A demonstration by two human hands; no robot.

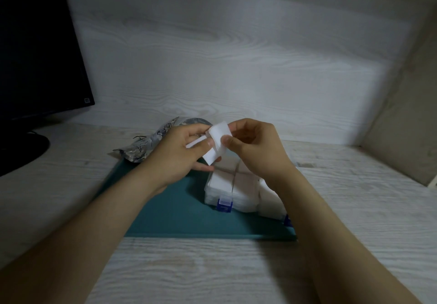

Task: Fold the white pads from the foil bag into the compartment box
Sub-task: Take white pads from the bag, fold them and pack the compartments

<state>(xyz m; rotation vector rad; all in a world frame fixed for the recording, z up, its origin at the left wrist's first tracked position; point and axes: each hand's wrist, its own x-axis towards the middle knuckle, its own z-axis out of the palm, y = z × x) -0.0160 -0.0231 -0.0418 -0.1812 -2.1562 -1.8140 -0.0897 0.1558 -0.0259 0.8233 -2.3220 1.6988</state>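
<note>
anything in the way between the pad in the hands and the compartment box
Nothing visible lies between them. The white pad, pinched by the left hand and right hand, is held just over the far end of the compartment box. The compartments in view already look filled with stored pads.

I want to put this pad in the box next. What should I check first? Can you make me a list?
1. White pad held firmly: ok, the left hand and the right hand both pinch it.
2. Fold finished: cannot tell, the pad looks bent over.
3. Compartment box close by: ok, just under the hands on the teal mat.
4. Free room in the box: cannot tell, white pads show inside.
5. Foil bag out of the way: ok, behind the left hand.
</note>
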